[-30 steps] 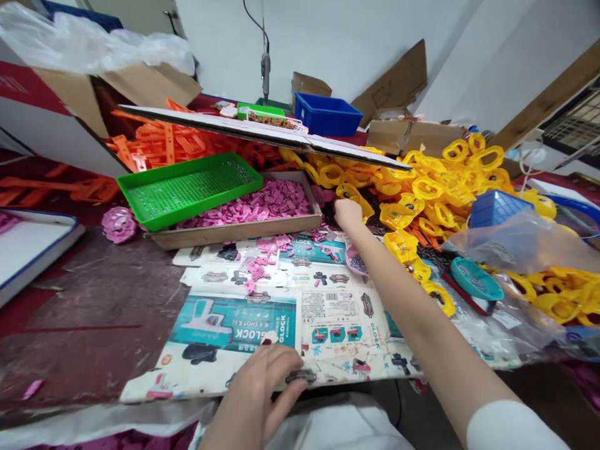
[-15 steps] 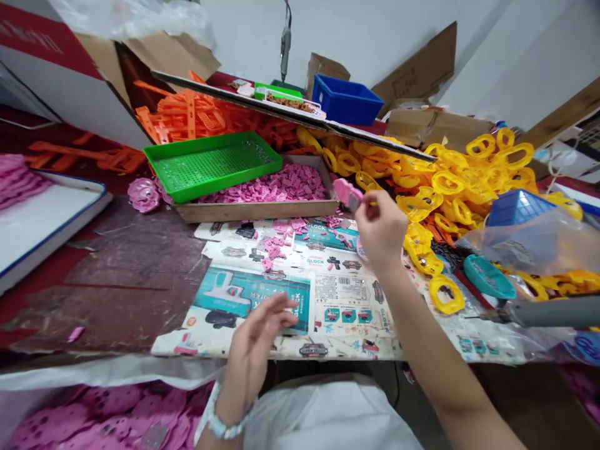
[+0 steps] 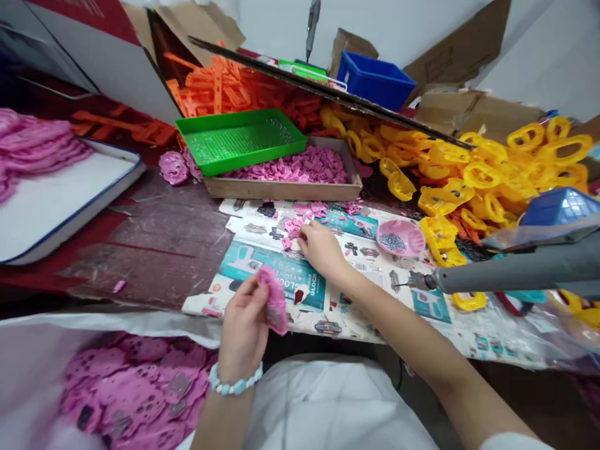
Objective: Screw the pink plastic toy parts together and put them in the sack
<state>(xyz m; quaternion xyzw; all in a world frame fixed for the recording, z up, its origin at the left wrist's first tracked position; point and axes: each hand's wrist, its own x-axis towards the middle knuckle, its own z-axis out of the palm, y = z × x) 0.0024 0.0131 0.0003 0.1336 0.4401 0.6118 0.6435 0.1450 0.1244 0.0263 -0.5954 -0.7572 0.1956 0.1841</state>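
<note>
Leftward, pink punched runners (image 3: 131, 394) lie below the half-closed left hand (image 3: 244, 328), in which a pink moulded part (image 3: 275, 300) is held; the curled right hand (image 3: 321, 250) is pressed to a printed card (image 3: 267, 275), beside loose pink pieces (image 3: 293, 228), any hold unclear.

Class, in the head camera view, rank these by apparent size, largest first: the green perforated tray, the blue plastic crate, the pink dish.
1. Green perforated tray
2. Blue plastic crate
3. Pink dish

The crate sits farther from the camera than the dish, so their true sizes remain unsure.
</note>
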